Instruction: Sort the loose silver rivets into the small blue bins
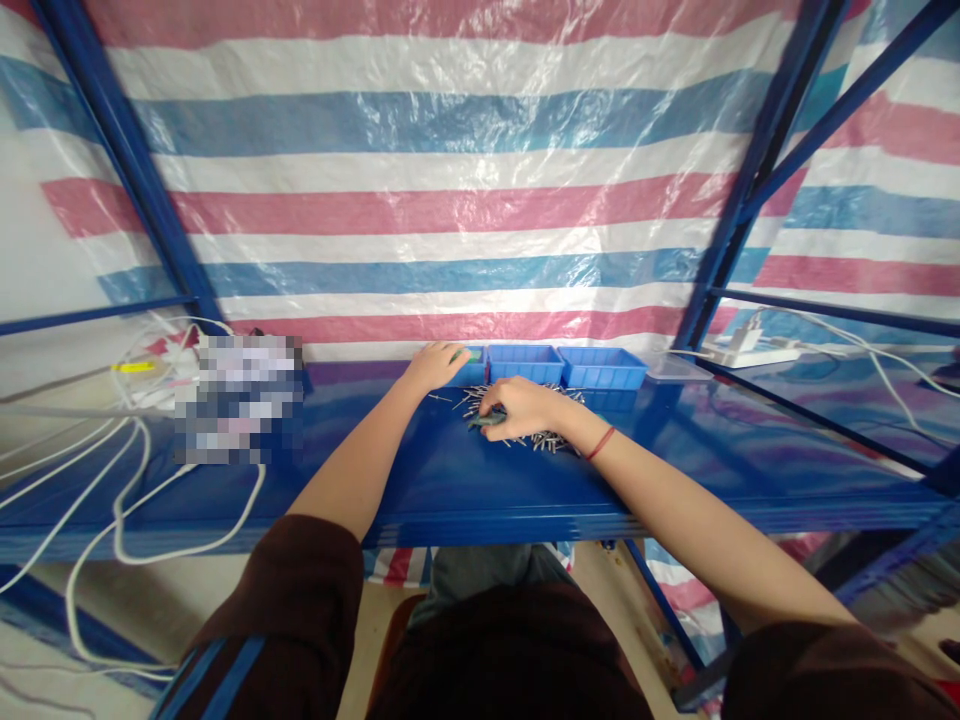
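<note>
So — mid-frame: right hand (519, 406) curled over silvery metal rods (551, 441), left hand (436, 366) at rectangular blue plastic bin (475, 373) — can't tell either grip.

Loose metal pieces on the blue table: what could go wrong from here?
The right hand is at the pile of metal pieces, so a sweep might scatter some across the table. The left hand is at the left blue bin and could nudge it out of line. White cables loop near the left sleeve, which may snag them.
</note>
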Motion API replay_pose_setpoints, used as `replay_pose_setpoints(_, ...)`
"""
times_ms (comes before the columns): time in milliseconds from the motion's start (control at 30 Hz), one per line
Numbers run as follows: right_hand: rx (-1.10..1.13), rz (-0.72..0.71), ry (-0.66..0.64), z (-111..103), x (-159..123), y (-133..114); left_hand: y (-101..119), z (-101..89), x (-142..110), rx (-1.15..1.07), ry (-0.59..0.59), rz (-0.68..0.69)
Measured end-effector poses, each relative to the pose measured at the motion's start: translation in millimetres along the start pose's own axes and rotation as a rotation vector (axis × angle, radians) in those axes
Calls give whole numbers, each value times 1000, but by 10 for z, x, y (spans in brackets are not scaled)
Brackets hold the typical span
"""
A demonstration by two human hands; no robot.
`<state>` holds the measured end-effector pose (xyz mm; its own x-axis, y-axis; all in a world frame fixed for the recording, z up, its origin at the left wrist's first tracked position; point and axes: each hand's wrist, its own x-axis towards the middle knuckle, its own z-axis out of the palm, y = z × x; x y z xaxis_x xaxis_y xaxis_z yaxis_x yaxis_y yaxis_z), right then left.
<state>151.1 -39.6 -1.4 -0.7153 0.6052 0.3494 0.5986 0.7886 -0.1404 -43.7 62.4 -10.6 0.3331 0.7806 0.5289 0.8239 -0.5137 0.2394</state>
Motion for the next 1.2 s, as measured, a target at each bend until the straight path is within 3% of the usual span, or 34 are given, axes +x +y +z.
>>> replay_pose_setpoints(67,-43,14,-18,-13,9,-17,24,-9,-9,45,27,8)
replay_pose_setpoints(167,-43,107,53,-42,31,-18,75,-35,2,44,102,52)
replay_pose_setpoints(267,103,190,182,-82,53,50,160,-92,42,-61,221,106)
replay_pose_setpoints(400,359,313,407,-164,62,238,321,-178,88,-338,332,10)
replay_pose_setpoints(467,531,395,526,-212,55,334,421,-181,88,-522,243,8)
replay_pose_setpoints(600,873,456,722,-291,30,449,650,-97,48,-761,-66,112)
replay_pose_setpoints(667,969,445,771,-308,22,463,755,-52,30,-841,-96,124)
replay_pose_setpoints(867,1086,390,691,-322,16,393,834,6,60,-955,10,97)
replay_pose_setpoints(967,1131,570,665,-362,-11,359,786,24,94,-901,112,116)
replay_pose_setpoints(1067,1212,730,534,-406,-46,369,774,7,94,-761,183,183)
replay_pose_setpoints(1200,1310,705,363,-422,-59,396,809,-62,47,-565,208,296)
